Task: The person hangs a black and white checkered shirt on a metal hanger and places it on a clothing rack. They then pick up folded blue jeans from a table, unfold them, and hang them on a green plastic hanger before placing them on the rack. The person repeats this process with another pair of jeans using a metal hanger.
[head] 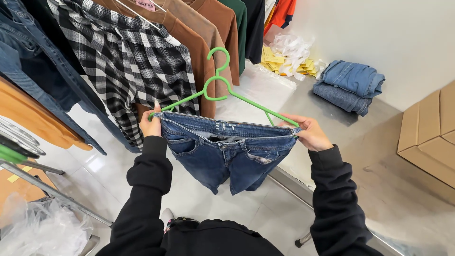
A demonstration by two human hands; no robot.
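Observation:
A pair of blue denim shorts (227, 154) hangs from a green plastic hanger (219, 83), waistband stretched flat between my hands. My left hand (151, 123) pinches the left end of the waistband together with the hanger's left tip. At the right end, my right hand (310, 132) grips the waistband and the hanger's other tip. Both arms wear black sleeves. The hanger's hook points up, free of any rail.
A rack of hung clothes fills the upper left: a black-and-white plaid garment (132, 61), brown tops (204, 28), denim. A steel table (327, 104) to the right holds folded jeans (350, 85), yellow tags and plastic wrap (289, 54). Cardboard boxes (429, 132) stand far right.

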